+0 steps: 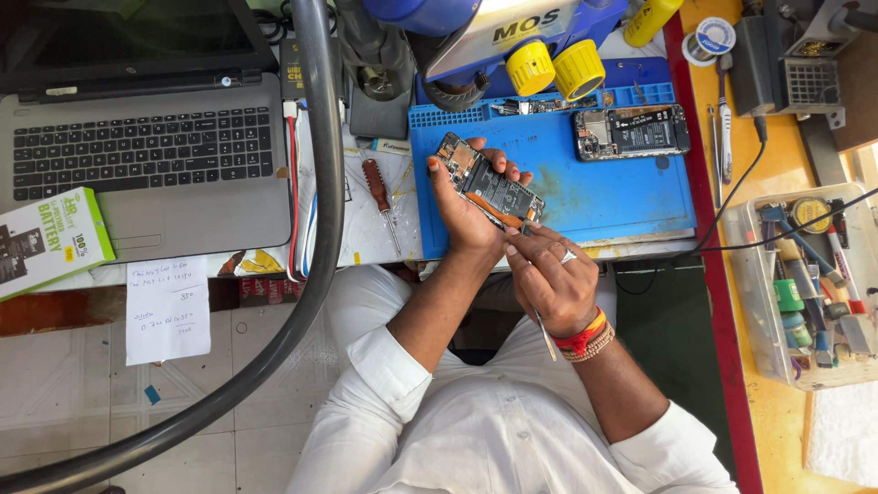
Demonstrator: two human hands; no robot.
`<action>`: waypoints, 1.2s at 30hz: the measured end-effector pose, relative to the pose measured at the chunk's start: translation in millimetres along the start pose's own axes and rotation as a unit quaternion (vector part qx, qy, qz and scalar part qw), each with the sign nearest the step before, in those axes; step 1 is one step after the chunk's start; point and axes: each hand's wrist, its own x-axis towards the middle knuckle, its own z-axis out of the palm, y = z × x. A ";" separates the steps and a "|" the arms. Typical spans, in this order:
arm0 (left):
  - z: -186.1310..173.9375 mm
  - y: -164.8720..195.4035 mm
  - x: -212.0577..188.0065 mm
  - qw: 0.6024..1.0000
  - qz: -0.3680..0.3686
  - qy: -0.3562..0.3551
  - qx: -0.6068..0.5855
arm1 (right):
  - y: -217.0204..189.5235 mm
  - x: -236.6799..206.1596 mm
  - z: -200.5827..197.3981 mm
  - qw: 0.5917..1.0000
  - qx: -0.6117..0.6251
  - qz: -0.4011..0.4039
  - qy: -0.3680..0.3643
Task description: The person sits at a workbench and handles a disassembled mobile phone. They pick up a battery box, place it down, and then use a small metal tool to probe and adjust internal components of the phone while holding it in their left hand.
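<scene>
Since the opened phone (487,188) sits back-off, clamped by its edges in the left hand (466,215) over the blue mat (594,183), at 11 o'clock from the right hand (551,279) pinched shut on a thin tool (545,335), it looks light, rigid, fragile inside: grip the frame only

left hand (468,212) fingers curled gripping, right hand (549,274) pinching beside it

Phone repair workshop, blue repair mat (594,197), tool tray (805,293)
</scene>
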 end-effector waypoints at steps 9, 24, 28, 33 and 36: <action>5.7 -6.0 -0.9 0.998 -0.007 0.066 -0.020 | -0.1 -7.9 -4.0 0.998 -0.061 -0.007 0.018; 20.0 -10.4 -3.4 0.991 0.007 0.136 -0.006 | 7.0 -6.5 -5.2 0.997 -0.051 -0.016 0.055; 19.8 -12.0 -3.2 0.989 0.009 0.144 -0.008 | 8.3 -6.4 -4.3 0.996 -0.066 -0.022 0.061; 19.1 -11.5 -3.6 0.989 0.012 0.149 -0.006 | 8.0 -5.4 -3.8 0.996 -0.066 -0.028 0.059; 18.7 -11.5 -2.7 0.989 0.015 0.145 0.000 | 6.8 -3.2 -5.0 0.996 -0.059 -0.023 0.058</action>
